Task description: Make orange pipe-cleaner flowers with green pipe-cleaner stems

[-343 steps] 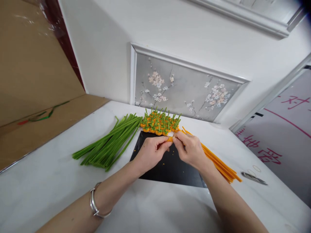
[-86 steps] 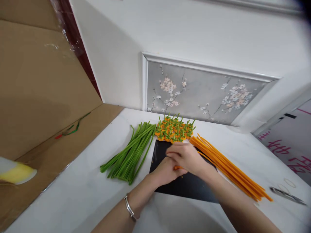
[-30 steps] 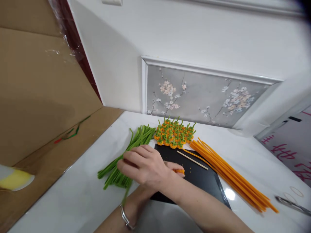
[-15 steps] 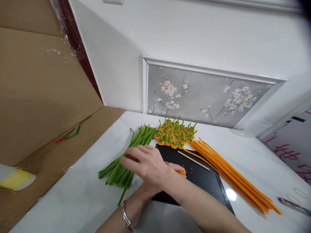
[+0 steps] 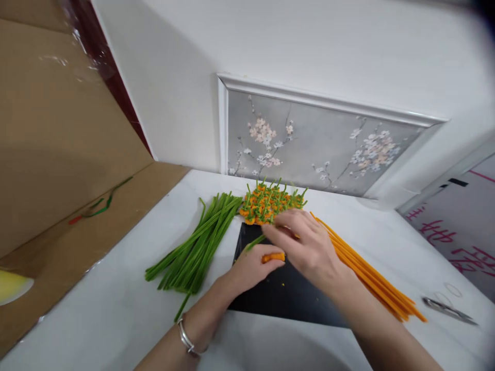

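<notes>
My left hand (image 5: 253, 268), with a silver bangle at the wrist, is closed around a small orange coil of fuzzy pipe cleaner (image 5: 273, 256) above the black mat (image 5: 286, 296). My right hand (image 5: 307, 245) is bent over the mat just right of it. A green pipe cleaner (image 5: 255, 242) runs from its fingertips toward the back of my left hand. To the left lies a bundle of green pipe cleaners (image 5: 197, 247). Behind the hands stand several finished orange pieces with green stems (image 5: 266, 198), partly hidden by my right hand.
Orange pipe cleaners (image 5: 371, 268) lie in a bundle on the right of the white table (image 5: 116, 309). Small metal snips (image 5: 448, 310) and thin rings (image 5: 452, 289) lie beyond them. Cardboard (image 5: 77, 129) lines the left side, and a wall with a floral panel (image 5: 301, 139) rises behind.
My right hand has moved right from the green bundle to above the mat, with a green pipe cleaner now at its fingers. The left hand with the orange coil has come into fuller view.
</notes>
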The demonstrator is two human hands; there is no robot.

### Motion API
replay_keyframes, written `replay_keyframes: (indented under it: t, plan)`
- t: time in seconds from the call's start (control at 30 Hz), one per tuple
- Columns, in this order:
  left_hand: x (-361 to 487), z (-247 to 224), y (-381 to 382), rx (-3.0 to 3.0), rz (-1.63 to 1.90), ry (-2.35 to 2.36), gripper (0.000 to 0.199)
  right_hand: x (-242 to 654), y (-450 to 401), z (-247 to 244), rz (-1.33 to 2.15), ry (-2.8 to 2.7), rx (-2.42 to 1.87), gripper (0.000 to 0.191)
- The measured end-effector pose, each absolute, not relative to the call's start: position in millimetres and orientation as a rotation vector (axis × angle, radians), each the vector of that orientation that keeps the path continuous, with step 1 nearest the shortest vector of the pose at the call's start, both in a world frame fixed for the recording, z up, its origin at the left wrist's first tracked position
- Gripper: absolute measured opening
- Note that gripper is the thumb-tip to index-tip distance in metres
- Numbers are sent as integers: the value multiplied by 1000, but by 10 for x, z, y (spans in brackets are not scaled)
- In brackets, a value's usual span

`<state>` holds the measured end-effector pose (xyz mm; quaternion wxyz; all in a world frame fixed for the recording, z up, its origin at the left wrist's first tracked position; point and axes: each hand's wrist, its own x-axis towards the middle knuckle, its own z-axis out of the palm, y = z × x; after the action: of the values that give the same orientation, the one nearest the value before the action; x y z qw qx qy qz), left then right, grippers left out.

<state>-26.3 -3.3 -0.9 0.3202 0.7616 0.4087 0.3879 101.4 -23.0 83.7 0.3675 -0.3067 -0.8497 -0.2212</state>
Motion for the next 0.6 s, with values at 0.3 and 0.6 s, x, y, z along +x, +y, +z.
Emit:
replay_keyframes:
  t: [0.3, 0.6]
  plan:
    - [-547, 197, 133, 1999, 848, 987, 18, 1664, -440, 87, -254, -1964, -1237, 25]
    - [-542, 212, 127, 1980, 786, 941, 16, 1678, -485, 90, -403, -1950, -1286, 27]
